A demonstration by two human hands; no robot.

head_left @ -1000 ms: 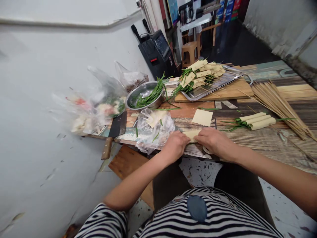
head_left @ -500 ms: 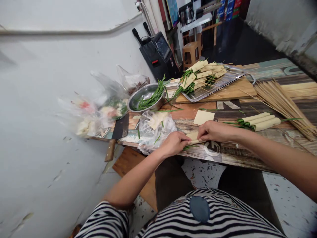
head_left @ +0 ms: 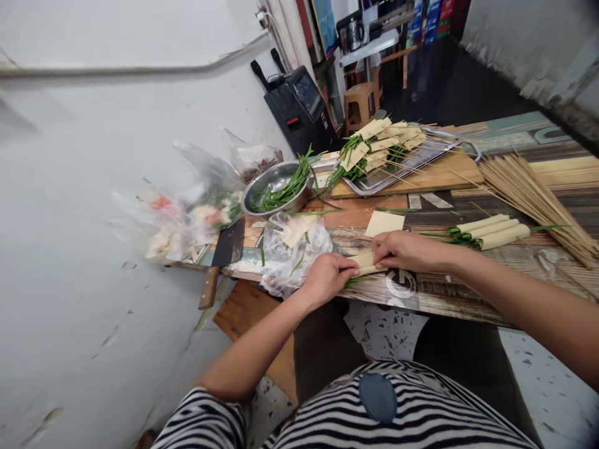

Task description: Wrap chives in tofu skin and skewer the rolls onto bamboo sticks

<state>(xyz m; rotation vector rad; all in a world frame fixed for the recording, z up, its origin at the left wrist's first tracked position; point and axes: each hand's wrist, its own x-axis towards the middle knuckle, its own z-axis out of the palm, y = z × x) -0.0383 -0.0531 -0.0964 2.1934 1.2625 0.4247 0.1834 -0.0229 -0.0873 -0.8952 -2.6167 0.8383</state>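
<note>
Though thin — pale, round-edged sheet under right hand.

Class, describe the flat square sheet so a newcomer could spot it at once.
On the wood-patterned table, find the metal tray. Nearer, just beyond the right hand, lies a pale yellow square sheet. Unlike the three filled rolls to its right, it lies flat and unrolled.

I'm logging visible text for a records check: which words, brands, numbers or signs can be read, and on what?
"G": a white letter, turned sideways, printed on the tabletop just nearer the wearer than the right hand.
Other pale tabletop markings, by the board and at the far right: too partial to read surely.
Black machine: markings too small to read.
Background boxes: too blurred.
</note>
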